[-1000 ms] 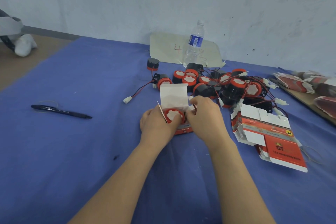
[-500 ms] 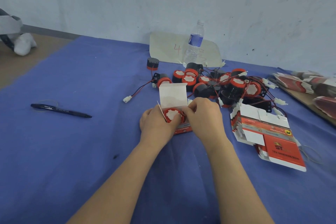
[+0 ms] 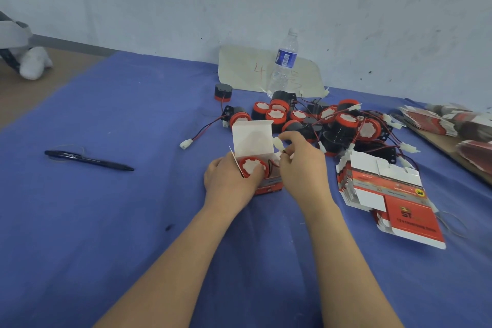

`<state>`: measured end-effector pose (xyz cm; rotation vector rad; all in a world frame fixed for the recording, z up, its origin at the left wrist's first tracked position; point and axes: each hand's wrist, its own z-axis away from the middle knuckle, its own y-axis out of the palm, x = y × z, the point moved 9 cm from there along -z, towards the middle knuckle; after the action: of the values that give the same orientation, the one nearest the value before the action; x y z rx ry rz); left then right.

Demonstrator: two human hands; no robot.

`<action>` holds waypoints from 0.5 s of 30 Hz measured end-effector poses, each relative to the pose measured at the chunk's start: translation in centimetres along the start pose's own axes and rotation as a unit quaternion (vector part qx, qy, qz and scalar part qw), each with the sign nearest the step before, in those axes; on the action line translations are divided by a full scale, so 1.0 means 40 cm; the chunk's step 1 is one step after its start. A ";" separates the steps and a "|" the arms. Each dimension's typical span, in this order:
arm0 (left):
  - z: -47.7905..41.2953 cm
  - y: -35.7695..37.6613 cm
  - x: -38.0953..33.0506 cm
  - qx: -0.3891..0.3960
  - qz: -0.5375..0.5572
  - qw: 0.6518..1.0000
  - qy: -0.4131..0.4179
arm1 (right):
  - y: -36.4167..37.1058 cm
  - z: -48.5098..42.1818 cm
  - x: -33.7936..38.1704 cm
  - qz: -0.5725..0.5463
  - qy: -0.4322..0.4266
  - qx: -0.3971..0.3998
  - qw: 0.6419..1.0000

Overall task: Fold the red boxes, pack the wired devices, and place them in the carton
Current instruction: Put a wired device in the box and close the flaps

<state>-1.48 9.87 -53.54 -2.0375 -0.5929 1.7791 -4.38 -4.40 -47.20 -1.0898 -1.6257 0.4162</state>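
While the left hand (image 3: 231, 181) keeps its grip clamped on the red box (image 3: 269, 187), the right hand (image 3: 300, 168) has risen, pinching the wired device's (image 3: 253, 166) white plug (image 3: 278, 144) to tuck in.

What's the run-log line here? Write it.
left hand: holds red cardboard box | inside: round red-black wired device | right hand: pinches white plastic connector | lid flap: open

Left hand (image 3: 231, 180) bare, right hand (image 3: 303, 169) bare, left forearm (image 3: 186, 253) bare, right forearm (image 3: 346, 261) bare down to lower frame edge
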 end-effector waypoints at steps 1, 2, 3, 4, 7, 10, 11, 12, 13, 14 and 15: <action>0.000 0.001 0.001 0.002 -0.001 1.000 0.000 | 0.001 -0.001 -0.002 0.000 0.002 0.005 1.000; -0.001 0.002 0.002 0.003 -0.001 1.000 -0.001 | 0.001 -0.001 -0.008 0.002 0.009 0.012 1.000; -0.001 0.002 0.003 0.005 -0.001 1.000 -0.001 | 0.001 -0.003 -0.013 0.005 0.014 0.018 1.000; -0.001 0.003 0.003 0.006 -0.001 1.000 -0.001 | 0.000 -0.004 -0.016 0.009 0.016 0.022 1.000; -0.003 0.004 0.004 0.005 -0.006 1.000 -0.003 | -0.003 -0.002 -0.009 0.016 0.001 0.018 1.000; -0.004 0.004 0.005 0.002 -0.006 1.000 -0.007 | 0.001 0.000 0.005 0.038 -0.018 0.011 0.999; -0.004 0.004 0.006 0.000 -0.006 1.000 -0.008 | 0.001 -0.001 0.008 0.044 -0.021 0.006 0.999; -0.004 0.004 0.007 -0.002 -0.006 1.000 -0.009 | 0.002 -0.003 0.008 0.044 -0.021 0.001 0.999; -0.004 0.003 0.008 -0.003 -0.007 1.000 -0.010 | 0.002 -0.003 0.009 0.041 -0.021 -0.005 0.999; -0.004 0.003 0.008 -0.003 -0.008 1.000 -0.010 | 0.002 -0.003 0.010 0.038 -0.021 -0.009 0.999; -0.005 0.004 0.008 -0.003 -0.009 1.000 -0.009 | 0.002 -0.003 0.011 0.038 -0.021 -0.014 0.999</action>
<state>-1.24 9.92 -53.88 -2.0158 -0.6209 1.7889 -4.23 -4.04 -46.98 -1.1735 -1.6349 0.4687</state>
